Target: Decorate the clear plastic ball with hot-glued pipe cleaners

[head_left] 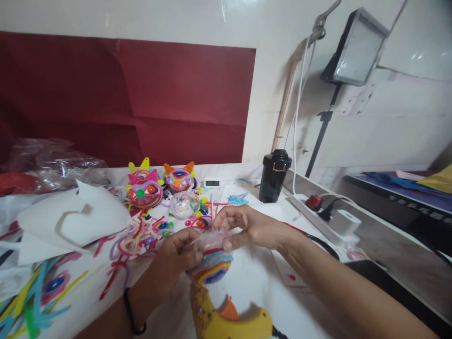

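Note:
Between my hands is a clear plastic ball (213,268) with curved bands of fuzzy pipe cleaner in red, light blue, yellow and dark blue on its lower side. My left hand (181,249) grips its left side, fingers and thumb closed on it. My right hand (243,228) rests at the ball's upper right, thumb pressed on the clear part and fingers curled at the top. A thin strand stands up by those fingertips; I cannot make out if it is held. Just below the ball lies a yellow hot glue gun (233,327) with an orange trigger.
Decorated balls (144,193) and a clear ball (184,205) stand at the back, near a small digital clock (212,183). Loose pipe cleaners (141,240) and white paper (70,216) lie left. A black cup (275,176) and power strip (323,219) are right.

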The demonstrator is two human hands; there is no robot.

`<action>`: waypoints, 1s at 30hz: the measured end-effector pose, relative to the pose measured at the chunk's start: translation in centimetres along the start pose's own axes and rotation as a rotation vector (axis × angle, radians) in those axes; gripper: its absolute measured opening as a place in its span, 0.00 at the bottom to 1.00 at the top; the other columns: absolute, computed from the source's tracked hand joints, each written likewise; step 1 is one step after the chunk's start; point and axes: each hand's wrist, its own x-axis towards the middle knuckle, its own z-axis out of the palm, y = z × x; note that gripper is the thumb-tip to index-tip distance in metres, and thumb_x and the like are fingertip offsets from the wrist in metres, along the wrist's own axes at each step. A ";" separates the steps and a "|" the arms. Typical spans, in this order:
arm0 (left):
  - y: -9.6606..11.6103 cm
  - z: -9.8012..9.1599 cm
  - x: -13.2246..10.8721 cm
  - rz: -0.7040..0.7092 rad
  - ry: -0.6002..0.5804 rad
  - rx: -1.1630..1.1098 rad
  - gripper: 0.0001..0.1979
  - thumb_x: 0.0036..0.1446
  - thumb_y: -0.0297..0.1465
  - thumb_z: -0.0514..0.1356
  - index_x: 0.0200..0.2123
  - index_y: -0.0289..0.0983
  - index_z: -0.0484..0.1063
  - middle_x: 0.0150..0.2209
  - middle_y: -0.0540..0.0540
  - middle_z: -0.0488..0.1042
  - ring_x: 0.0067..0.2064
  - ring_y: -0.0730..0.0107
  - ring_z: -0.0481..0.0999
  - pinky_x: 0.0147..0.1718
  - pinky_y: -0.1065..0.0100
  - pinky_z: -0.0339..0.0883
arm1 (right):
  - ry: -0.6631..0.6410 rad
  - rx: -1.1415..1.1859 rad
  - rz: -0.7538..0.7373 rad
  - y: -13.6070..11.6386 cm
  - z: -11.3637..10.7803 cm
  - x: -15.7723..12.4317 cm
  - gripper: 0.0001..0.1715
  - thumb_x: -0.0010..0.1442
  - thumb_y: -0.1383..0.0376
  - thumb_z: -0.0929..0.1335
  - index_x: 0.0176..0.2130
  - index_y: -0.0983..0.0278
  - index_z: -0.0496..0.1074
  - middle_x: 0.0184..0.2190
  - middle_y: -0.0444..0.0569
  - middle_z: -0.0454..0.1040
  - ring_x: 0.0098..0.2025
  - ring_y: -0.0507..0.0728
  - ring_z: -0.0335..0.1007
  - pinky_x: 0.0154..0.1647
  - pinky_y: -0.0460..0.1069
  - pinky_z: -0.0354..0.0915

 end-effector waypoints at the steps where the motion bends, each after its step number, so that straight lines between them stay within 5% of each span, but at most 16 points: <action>1: -0.1 0.0 0.0 -0.015 -0.009 -0.039 0.14 0.40 0.36 0.69 0.25 0.37 0.68 0.23 0.52 0.67 0.25 0.72 0.65 0.26 0.69 0.58 | -0.007 0.030 0.013 0.0 0.0 0.0 0.26 0.37 0.63 0.80 0.36 0.65 0.70 0.27 0.39 0.67 0.29 0.49 0.62 0.31 0.46 0.58; 18: 0.3 0.3 -0.3 -0.015 -0.026 -0.125 0.15 0.37 0.35 0.71 0.25 0.35 0.71 0.23 0.52 0.68 0.25 0.73 0.66 0.25 0.70 0.59 | -0.080 0.252 0.026 0.2 0.6 0.0 0.29 0.39 0.66 0.79 0.35 0.62 0.61 0.20 0.35 0.71 0.21 0.47 0.65 0.24 0.42 0.59; 30: 1.6 0.8 -0.8 -0.017 -0.086 -0.108 0.09 0.46 0.35 0.65 0.29 0.37 0.71 0.26 0.50 0.71 0.29 0.68 0.69 0.29 0.68 0.61 | -0.048 0.240 -0.044 -0.4 0.4 -0.4 0.29 0.38 0.69 0.78 0.33 0.61 0.60 0.21 0.33 0.69 0.20 0.47 0.64 0.22 0.42 0.56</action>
